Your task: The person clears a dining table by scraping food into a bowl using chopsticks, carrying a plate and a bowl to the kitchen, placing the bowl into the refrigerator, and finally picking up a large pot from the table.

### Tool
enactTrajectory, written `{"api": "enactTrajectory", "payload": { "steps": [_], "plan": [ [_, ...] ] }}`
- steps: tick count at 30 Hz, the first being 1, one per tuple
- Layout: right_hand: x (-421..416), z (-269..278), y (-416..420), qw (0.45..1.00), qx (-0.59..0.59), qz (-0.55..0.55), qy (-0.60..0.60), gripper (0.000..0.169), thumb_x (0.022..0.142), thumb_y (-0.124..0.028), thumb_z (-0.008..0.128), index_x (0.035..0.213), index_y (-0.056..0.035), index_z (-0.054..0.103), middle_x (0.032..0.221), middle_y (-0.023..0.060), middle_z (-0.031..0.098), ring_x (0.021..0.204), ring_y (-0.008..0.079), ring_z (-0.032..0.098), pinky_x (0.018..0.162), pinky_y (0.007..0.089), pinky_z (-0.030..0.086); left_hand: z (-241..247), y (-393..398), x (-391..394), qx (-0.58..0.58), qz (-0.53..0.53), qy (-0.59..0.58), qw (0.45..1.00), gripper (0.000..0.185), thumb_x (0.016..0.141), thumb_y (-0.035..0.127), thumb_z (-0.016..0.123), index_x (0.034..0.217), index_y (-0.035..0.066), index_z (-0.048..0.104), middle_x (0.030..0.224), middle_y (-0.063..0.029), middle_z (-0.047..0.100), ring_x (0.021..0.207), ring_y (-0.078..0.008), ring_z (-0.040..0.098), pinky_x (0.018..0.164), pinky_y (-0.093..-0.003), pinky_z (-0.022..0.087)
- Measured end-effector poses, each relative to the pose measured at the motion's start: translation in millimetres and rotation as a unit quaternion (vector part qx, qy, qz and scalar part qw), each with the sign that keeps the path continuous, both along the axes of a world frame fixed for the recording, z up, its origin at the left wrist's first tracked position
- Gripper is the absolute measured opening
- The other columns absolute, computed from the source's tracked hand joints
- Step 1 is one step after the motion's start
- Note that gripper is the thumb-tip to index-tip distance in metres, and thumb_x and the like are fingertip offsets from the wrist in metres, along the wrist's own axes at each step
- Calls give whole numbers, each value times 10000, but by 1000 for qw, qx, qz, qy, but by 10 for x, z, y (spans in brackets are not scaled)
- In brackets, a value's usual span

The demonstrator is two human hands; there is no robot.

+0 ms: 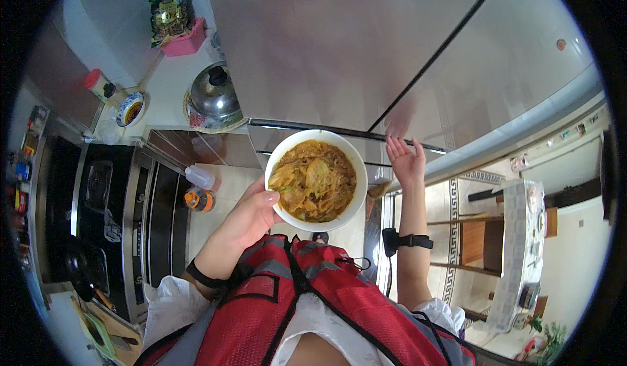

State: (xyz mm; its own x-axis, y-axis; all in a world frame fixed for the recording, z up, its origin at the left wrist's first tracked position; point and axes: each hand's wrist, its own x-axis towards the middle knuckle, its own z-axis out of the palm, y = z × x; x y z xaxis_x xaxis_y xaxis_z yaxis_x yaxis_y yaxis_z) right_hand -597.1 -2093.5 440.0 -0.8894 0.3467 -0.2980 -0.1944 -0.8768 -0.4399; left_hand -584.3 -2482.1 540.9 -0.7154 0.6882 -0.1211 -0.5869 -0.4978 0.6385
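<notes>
A white bowl (361, 158) of cooked cabbage and noodles (316, 180) is in my left hand (254, 214), which grips its rim at the lower left with the thumb on top. My right hand (406, 163) is raised to the right of the bowl, palm up and fingers apart, with nothing in it. Its fingertips are at the lower edge of a glossy refrigerator door (313, 52); whether they touch it, I cannot tell. A dark seam parts this door from a second one (490, 72) on the right.
Left of the refrigerator, a counter (171, 79) holds a metal domed lid (213, 91), a pink basket (186, 40) and a patterned bowl of dark sauce (131, 109). Bottles (199, 200) stand on the floor near the black stove (103, 185). A doorway at right shows a dining table (514, 248) and chair (480, 243).
</notes>
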Motion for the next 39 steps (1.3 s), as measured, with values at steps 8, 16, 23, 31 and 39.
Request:
{"api": "enactTrajectory", "payload": {
  "steps": [8, 16, 23, 31, 39],
  "plan": [
    [-170, -282, 161, 988, -81, 33, 127, 304, 669, -234, 506, 907, -67, 594, 892, 74, 572, 873, 233, 498, 904, 408, 375, -217, 517, 436, -12, 107, -39, 993, 620, 749, 134, 598, 1293, 19, 324, 1282, -125, 431, 1193, -255, 420, 988, -444, 357],
    [76, -309, 94, 993, -84, 51, 64, 382, 629, -217, 501, 989, -93, 541, 1024, 65, 548, 1026, 217, 474, 904, 387, 361, -311, 652, 606, -18, 136, -54, 989, 588, 786, 144, 548, 1282, -13, 275, 1260, -176, 422, 1126, -297, 483, 910, -448, 448],
    [973, -490, 205, 995, -21, -46, 85, 420, 806, -307, 409, 1158, -90, 485, 1128, 121, 537, 1068, 264, 471, 997, 421, 303, -252, 667, 422, -30, 116, -18, 993, 562, 800, 151, 539, 1282, 9, 287, 1266, -157, 420, 1148, -303, 462, 933, -478, 420],
    [1596, -592, 496, 988, 30, -138, 54, 372, 866, -363, 455, 1107, -86, 513, 1055, 82, 562, 982, 225, 513, 862, 367, 406, -436, 682, 82, 1, 10, -20, 1000, 498, 804, 136, 544, 1241, 12, 340, 1227, -160, 462, 1118, -303, 493, 925, -487, 429],
    [1651, -1053, -160, 929, 168, 172, -280, 193, 843, -254, 539, 888, -84, 618, 643, -8, 548, 545, 96, 509, 512, 218, 414, -524, 672, -171, -34, -55, -46, 997, 441, 806, 73, 499, 1222, 14, 366, 1206, -161, 469, 1110, -290, 498, 945, -493, 412]
  ]
}}
